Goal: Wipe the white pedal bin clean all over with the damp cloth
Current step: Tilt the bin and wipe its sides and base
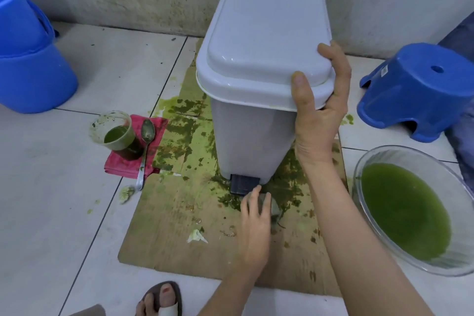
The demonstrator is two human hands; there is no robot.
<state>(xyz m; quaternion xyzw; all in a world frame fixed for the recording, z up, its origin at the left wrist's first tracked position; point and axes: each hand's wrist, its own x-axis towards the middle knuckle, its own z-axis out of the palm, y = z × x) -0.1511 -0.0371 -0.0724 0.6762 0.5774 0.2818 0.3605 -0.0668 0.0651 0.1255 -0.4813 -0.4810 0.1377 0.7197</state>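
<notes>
Right hand (320,110) grips the lid's near right corner of the white pedal bin (256,84), steadying it upright on the stained cardboard (166,233). Left hand (255,215) holds the damp cloth (274,209) bunched at the pedal (242,183), so base wiping looks in hand. Next probably calls for working the cloth around the lower walls while the top grip stays firm.

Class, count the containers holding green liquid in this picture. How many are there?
2: a plastic cup on the red cloth left of the bin, and a glass bowl at right.

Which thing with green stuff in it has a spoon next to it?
The plastic cup on the red cloth; a spoon lies beside it. The glass bowl has none.
</notes>
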